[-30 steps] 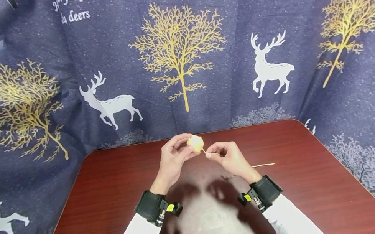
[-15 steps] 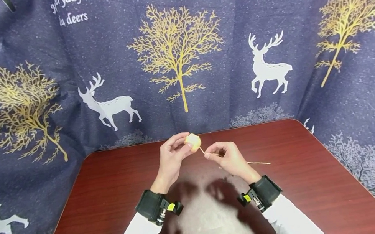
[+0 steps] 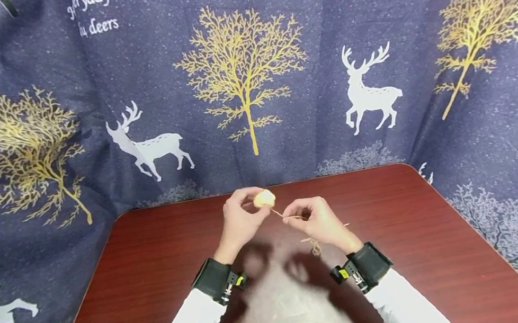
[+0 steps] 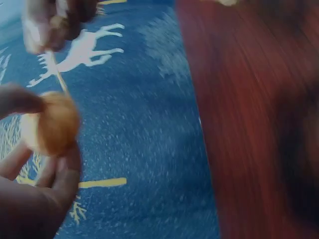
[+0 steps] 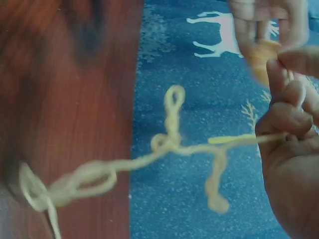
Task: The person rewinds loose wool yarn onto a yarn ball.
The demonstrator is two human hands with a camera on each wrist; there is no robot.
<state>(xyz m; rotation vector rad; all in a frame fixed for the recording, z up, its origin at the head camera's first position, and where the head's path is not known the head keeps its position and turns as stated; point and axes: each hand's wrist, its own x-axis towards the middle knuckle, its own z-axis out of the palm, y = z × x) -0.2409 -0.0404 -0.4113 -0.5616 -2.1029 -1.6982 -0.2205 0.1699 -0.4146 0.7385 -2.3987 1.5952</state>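
My left hand grips a small yellow ball of yarn between fingertips and thumb, above the far part of the table. A taut strand runs from the ball to my right hand, whose thumb and index finger pinch it. From the right hand, a looped, kinked length of yarn hangs loose in the right wrist view. In the head view, a bit of that tangle shows under the hand; the rest is hidden behind the hand and forearm.
Both hands are over a reddish-brown table with a pale, glossy patch towards the front. A dark blue cloth printed with deer and trees hangs around its back and sides. Each wrist wears a black strap with a camera.
The yarn ball has shifted slightly left and turned in my left hand. More strand shows between the hands. The loose tail has swung, with its tangle now visible below my right hand.
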